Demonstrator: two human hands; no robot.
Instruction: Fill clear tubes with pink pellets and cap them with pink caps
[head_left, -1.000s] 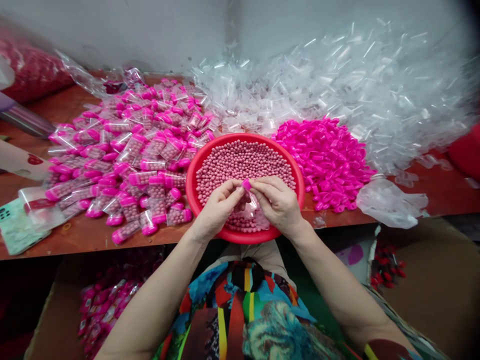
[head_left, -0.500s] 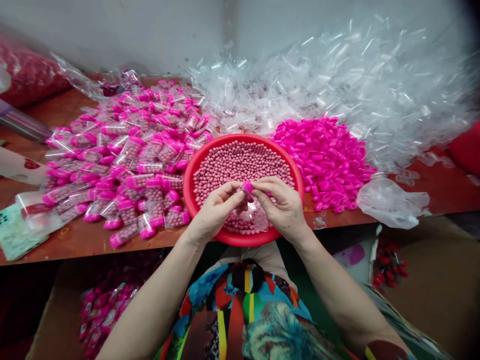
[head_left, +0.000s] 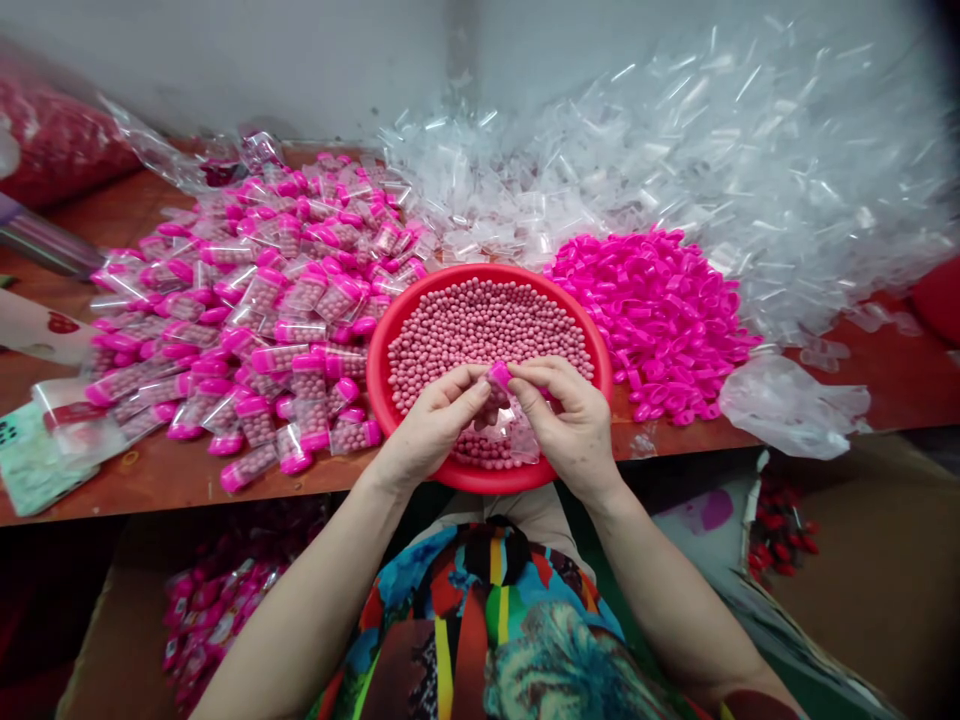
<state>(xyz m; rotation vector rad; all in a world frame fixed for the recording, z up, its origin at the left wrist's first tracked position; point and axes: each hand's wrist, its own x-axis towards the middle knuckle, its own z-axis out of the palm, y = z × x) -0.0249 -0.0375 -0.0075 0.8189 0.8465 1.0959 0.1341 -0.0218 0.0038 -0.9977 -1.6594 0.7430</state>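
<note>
Over the red basin [head_left: 376, 375] of pink beads [head_left: 487, 325], my two hands meet at a small pink cap [head_left: 499, 375]. My left hand [head_left: 439, 415] is closed round a small clear bottle, mostly hidden by the fingers, with pink beads showing below the cap. The thumb and fingers of my right hand [head_left: 566, 415] pinch the cap from the right side. Beneath the hands, a piece of clear plastic [head_left: 523, 440] lies on the beads near the basin's front.
Capped bead-filled bottles [head_left: 262, 300] are heaped at the left. Right of the basin is a pile of loose pink caps [head_left: 660, 330], with clear empty bottles [head_left: 712, 180] massed behind. A crumpled plastic bag [head_left: 791, 405] and a phone-like item [head_left: 41, 465] lie near the table's front edge.
Both hands keep the cap and bottle at nearly the same place over the basin. The view has shifted slightly; the grip looks unchanged.
</note>
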